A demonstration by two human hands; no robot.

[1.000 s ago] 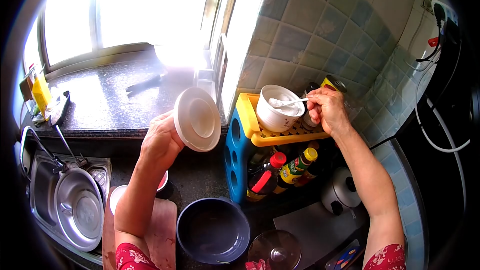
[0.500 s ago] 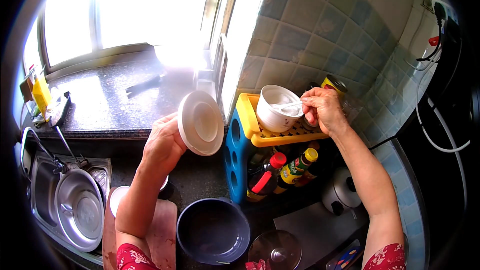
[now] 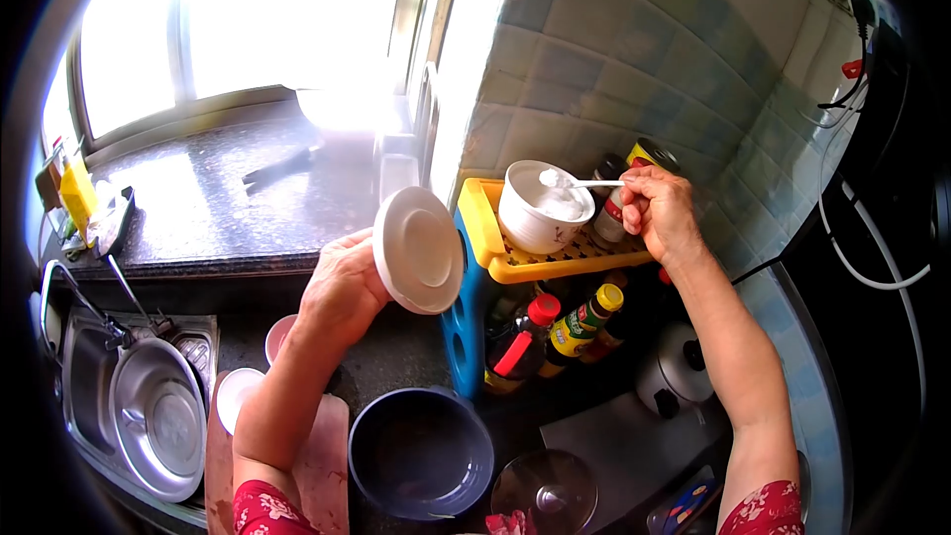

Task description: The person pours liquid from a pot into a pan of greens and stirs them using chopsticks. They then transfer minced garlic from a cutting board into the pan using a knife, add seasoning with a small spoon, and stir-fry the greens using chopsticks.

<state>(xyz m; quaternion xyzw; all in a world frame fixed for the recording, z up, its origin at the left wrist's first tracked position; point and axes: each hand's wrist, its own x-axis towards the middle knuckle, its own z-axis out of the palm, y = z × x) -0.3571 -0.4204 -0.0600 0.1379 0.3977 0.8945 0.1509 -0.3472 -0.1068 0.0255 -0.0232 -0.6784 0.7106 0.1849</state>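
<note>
Out on the left, a yellow pack (image 3: 79,190) stands on the ledge (image 3: 188,200) by the window, and below it a tap (image 3: 71,277) arches at the sink (image 3: 83,391), where a steel basin (image 3: 163,426) lies tilted. Next along, a white dish (image 3: 238,396) at the edge of the board (image 3: 322,456), partly behind the left forearm, with a pink bowl (image 3: 280,335) just beyond it. And here's the left hand (image 3: 342,289), its grip firm on the white lid (image 3: 420,250), raised above the tabletop (image 3: 396,352) and tipped nearly upright, broad face to the camera! Below it sits a dark pot (image 3: 421,456), wide mouth up.

Across to the rack (image 3: 482,228), yellow on top, blue at the side: a white jar (image 3: 540,230) stands up there, white powder (image 3: 562,203) inside. Two sauce bottles, one red-capped (image 3: 520,342), one yellow-capped (image 3: 582,322), fill the level below, and a glass lid (image 3: 545,495) lies near the pot. Over the jar's mouth, the spoon (image 3: 600,183) carries a heap of powder, level and clear of the rim! The right hand (image 3: 657,208) has its handle pinched between thumb and fingers, right in front of a shaker (image 3: 611,218) and a yellow can (image 3: 652,153). Lower right, a lidded cooker (image 3: 677,374).
</note>
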